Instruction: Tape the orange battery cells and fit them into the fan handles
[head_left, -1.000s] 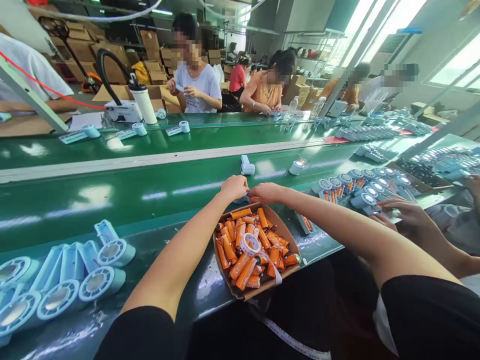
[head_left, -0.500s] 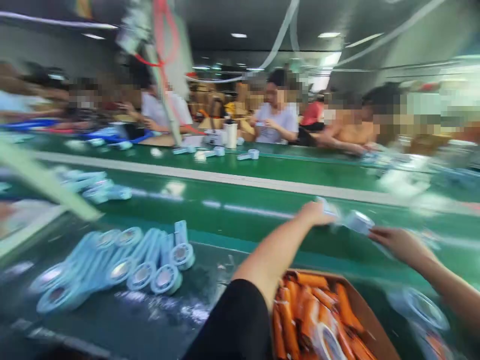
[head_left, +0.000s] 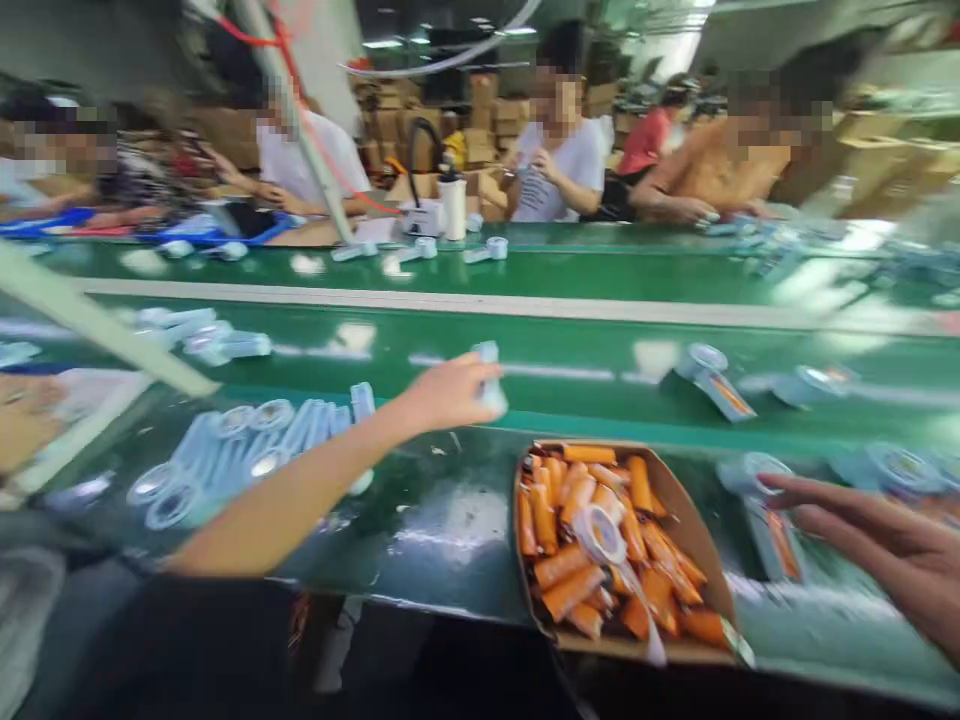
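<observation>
My left hand (head_left: 454,392) reaches over the green belt, fingers closed round a light-blue plastic part (head_left: 491,385) that is blurred and partly covered. On the right, my right hand (head_left: 892,560) has its fingers stretched out and apart. Its fingertips are over or beside a light-blue handheld housing (head_left: 757,475) with a round head and an orange cylinder in its handle; I cannot tell if they touch. Another such housing (head_left: 709,360) with orange in its handle lies on the belt. Between my hands stands a cardboard box (head_left: 697,520) of orange cylinders (head_left: 577,570), which look like batteries, with a white ring-shaped item (head_left: 600,533) on top.
Many light-blue housings (head_left: 247,440) lie in a row on the near table at left. More (head_left: 225,340) rest on the belt (head_left: 420,335). A slanted pale bar (head_left: 105,320) crosses the left side. Several people sit across the belt, near a white bottle (head_left: 452,208).
My left hand has moved left along the belt with the light-blue part. My right hand has come off a housing, left on the belt, and drawn nearer. The view has tilted down.
</observation>
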